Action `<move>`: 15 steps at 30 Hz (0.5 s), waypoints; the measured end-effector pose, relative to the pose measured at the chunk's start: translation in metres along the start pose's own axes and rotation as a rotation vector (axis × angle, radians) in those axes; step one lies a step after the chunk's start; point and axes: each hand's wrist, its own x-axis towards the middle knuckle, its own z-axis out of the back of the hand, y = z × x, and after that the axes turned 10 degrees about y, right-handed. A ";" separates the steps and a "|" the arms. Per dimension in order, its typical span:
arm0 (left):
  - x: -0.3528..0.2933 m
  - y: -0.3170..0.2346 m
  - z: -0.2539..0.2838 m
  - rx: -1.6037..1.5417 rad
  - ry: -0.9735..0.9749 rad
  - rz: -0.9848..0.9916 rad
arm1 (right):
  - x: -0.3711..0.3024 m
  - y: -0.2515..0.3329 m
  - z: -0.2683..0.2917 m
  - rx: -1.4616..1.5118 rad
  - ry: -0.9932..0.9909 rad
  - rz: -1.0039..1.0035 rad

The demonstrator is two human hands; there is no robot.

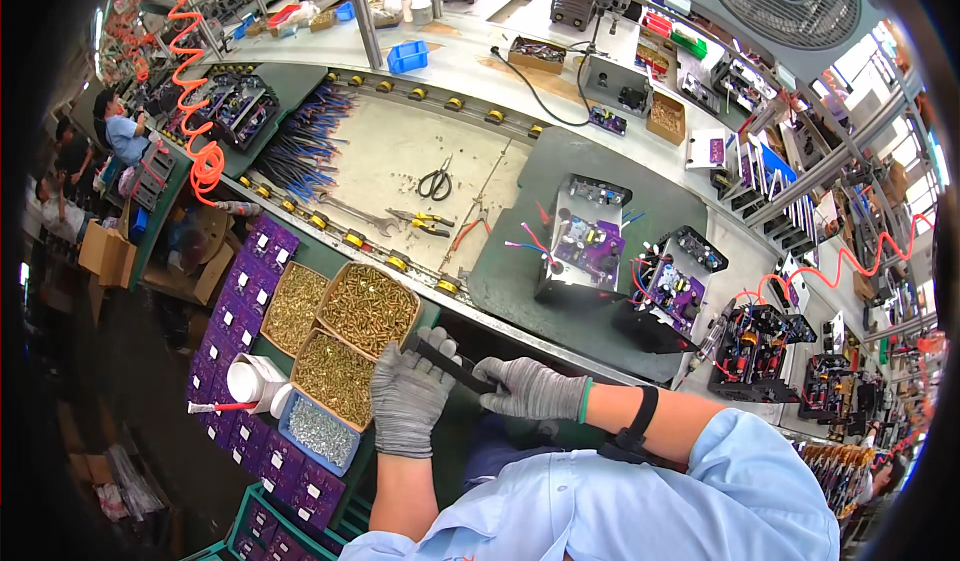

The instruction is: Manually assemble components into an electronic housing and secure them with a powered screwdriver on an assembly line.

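My left hand (408, 401), in a grey knit glove, is beside the boxes of screws, its fingers curled at the upper end of a flat black strip (447, 364). The strip slants down to my right hand (540, 389), gloved the same way and closed round its lower end. Whether it is a strap or a stiff bar I cannot make out. Just left of my left hand are open boxes of brass-coloured screws (368, 308) and a blue box of silver screws (320, 431).
Purple circuit boards (222, 361) lie at the left, with a white tub (255, 381) on them. Pliers (420, 223), scissors (436, 183) and wrenches (360, 216) rest on the conveyor. Partly built units (585, 246) stand on a dark mat (500, 251). A coiled orange hose (207, 166) hangs at the left.
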 end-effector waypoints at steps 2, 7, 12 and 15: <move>0.016 0.004 -0.002 -0.013 0.055 -0.036 | 0.013 0.007 -0.002 0.013 -0.007 -0.002; 0.045 0.019 0.020 0.406 0.199 -0.208 | 0.031 0.024 0.012 0.240 -0.052 -0.024; 0.041 0.024 0.011 0.989 0.414 -0.164 | 0.027 0.036 0.034 0.446 -0.110 0.076; 0.047 0.021 0.002 0.923 0.512 -0.143 | 0.019 0.055 0.041 0.487 -0.147 0.061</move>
